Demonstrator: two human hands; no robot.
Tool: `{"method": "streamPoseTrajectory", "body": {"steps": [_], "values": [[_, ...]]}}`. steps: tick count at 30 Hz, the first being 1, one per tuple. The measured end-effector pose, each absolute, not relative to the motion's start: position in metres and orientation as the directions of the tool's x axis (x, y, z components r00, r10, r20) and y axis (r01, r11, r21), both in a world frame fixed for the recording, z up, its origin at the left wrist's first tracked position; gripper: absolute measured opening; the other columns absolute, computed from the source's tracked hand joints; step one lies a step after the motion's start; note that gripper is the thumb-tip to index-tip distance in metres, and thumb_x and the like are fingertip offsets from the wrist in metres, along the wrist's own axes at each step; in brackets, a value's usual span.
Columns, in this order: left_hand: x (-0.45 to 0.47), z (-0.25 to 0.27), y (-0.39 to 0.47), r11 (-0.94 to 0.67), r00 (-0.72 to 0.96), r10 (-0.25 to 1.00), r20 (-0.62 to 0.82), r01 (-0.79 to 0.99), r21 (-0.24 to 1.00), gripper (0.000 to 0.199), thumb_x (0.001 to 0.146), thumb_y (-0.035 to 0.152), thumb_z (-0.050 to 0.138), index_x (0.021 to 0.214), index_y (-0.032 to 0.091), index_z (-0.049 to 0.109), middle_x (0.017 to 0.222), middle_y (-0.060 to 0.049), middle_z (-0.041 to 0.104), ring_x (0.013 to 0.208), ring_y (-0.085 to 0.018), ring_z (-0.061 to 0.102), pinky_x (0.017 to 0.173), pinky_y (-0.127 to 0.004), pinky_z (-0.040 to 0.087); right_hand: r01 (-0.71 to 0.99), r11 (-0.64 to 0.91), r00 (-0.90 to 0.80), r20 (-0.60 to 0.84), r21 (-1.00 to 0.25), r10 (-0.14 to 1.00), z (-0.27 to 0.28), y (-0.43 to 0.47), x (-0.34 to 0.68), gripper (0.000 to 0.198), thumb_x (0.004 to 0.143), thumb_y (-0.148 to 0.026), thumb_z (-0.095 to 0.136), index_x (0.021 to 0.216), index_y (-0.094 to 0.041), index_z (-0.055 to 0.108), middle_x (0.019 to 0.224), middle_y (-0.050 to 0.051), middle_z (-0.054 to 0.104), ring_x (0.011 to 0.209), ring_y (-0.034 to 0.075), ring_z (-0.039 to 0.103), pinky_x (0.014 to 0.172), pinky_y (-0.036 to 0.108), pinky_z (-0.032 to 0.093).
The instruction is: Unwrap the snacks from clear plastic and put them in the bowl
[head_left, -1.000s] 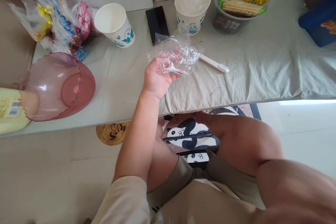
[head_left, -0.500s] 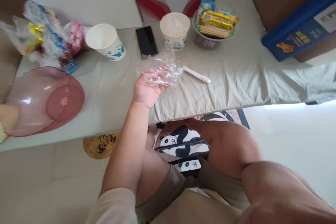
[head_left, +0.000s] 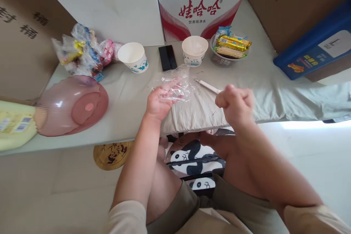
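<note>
My left hand (head_left: pixel 159 99) is closed on a crinkled clear plastic bag (head_left: pixel 179 87), which spreads over its fingers above the cloth. My right hand (head_left: pixel 236 104) is curled like a fist over the front part of the cloth, at the near end of a slim white cutter knife (head_left: pixel 207 86). That end of the knife is covered by my right fingers, so whether they grip it or anything else is hidden. Behind the bag, a black phone (head_left: pixel 168 58) lies flat. A paper cup (head_left: pixel 194 52) with whitish, translucent contents stands to the phone's right, another paper cup (head_left: pixel 134 58) to its left.
A bowl (head_left: pixel 225 60) of wrapped snacks stands at the right, near a blue box (head_left: pixel 309 55). On the left are a pink translucent basin (head_left: pixel 63 111), a pale yellow bottle (head_left: pixel 16 124) and bagged snacks (head_left: pixel 86 49). White cartons (head_left: pixel 203 7) line the back.
My right hand has come forward from the lower right to the knife's near end. The left hand keeps hold of the plastic bag. My view has tilted up, showing more of the cartons.
</note>
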State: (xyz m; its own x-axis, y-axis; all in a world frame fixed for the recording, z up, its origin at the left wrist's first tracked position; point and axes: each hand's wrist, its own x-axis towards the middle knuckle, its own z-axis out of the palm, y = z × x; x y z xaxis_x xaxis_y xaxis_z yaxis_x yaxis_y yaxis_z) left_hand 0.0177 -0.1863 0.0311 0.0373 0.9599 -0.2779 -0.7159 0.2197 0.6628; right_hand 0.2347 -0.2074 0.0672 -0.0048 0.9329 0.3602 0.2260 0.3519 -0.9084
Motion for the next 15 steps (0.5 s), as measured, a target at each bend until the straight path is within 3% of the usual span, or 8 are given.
{"method": "streamPoseTrajectory", "body": {"steps": [2,4,7,10,13,15], "values": [[0.013,0.032,-0.191,0.228,0.073,0.965,-0.253,-0.715,0.661,0.019,0.072,0.028,0.066,0.057,0.019,0.058,0.129,-0.009,0.070,0.134,-0.036,0.057,0.100,-0.054,0.056,0.283,0.366,-0.046,0.368,-0.887,0.929,0.050,-0.200,0.231,0.054,0.098,-0.058,0.046,0.056,-0.024,0.042,0.049,-0.001,0.041,0.045,0.014,0.044,0.047,0.032,0.042],[0.009,0.032,-0.195,0.232,0.120,0.970,-0.210,-0.703,0.673,0.012,0.069,0.030,0.068,0.064,0.020,0.063,0.135,-0.009,0.067,0.138,-0.038,0.053,0.101,-0.056,0.055,0.312,0.394,-0.101,0.382,-0.864,0.918,0.037,-0.196,0.228,0.032,0.095,-0.050,0.053,0.075,-0.025,0.056,0.071,0.002,0.062,0.064,0.018,0.062,0.062,0.035,0.054],[0.007,0.033,-0.202,0.234,0.177,0.972,-0.154,-0.676,0.699,0.011,0.064,0.031,0.069,0.067,0.021,0.065,0.138,-0.008,0.065,0.142,-0.042,0.048,0.102,-0.060,0.054,0.223,0.395,-0.101,0.382,-0.891,0.919,0.028,-0.190,0.221,0.012,0.090,-0.037,0.058,0.097,-0.028,0.058,0.100,0.005,0.069,0.091,0.021,0.070,0.082,0.040,0.059],[0.007,0.035,-0.206,0.198,0.150,0.980,-0.131,-0.684,0.702,0.016,0.065,0.036,0.067,0.062,0.022,0.060,0.139,-0.003,0.065,0.143,-0.041,0.046,0.103,-0.061,0.052,0.059,0.318,0.046,0.321,-0.946,0.946,0.043,-0.192,0.216,0.007,0.091,-0.034,0.053,0.089,-0.028,0.054,0.078,0.002,0.065,0.074,0.020,0.069,0.076,0.040,0.059],[0.007,0.037,-0.206,0.142,0.074,0.989,-0.129,-0.712,0.687,0.026,0.070,0.039,0.062,0.055,0.021,0.052,0.138,0.003,0.065,0.144,-0.037,0.046,0.104,-0.060,0.052,-0.092,0.323,0.133,0.309,-0.942,0.942,0.081,-0.216,0.222,0.017,0.092,-0.034,0.048,0.076,-0.028,0.047,0.060,0.000,0.054,0.057,0.020,0.062,0.061,0.040,0.057],[0.008,0.037,-0.203,0.116,0.051,0.992,-0.117,-0.734,0.669,0.033,0.071,0.036,0.061,0.048,0.019,0.044,0.135,0.004,0.068,0.144,-0.036,0.046,0.104,-0.057,0.052,0.002,0.369,0.053,0.369,-0.929,0.928,0.107,-0.243,0.233,0.025,0.096,-0.032,0.041,0.072,-0.030,0.048,0.061,0.001,0.054,0.060,0.023,0.062,0.058,0.042,0.057]]}}
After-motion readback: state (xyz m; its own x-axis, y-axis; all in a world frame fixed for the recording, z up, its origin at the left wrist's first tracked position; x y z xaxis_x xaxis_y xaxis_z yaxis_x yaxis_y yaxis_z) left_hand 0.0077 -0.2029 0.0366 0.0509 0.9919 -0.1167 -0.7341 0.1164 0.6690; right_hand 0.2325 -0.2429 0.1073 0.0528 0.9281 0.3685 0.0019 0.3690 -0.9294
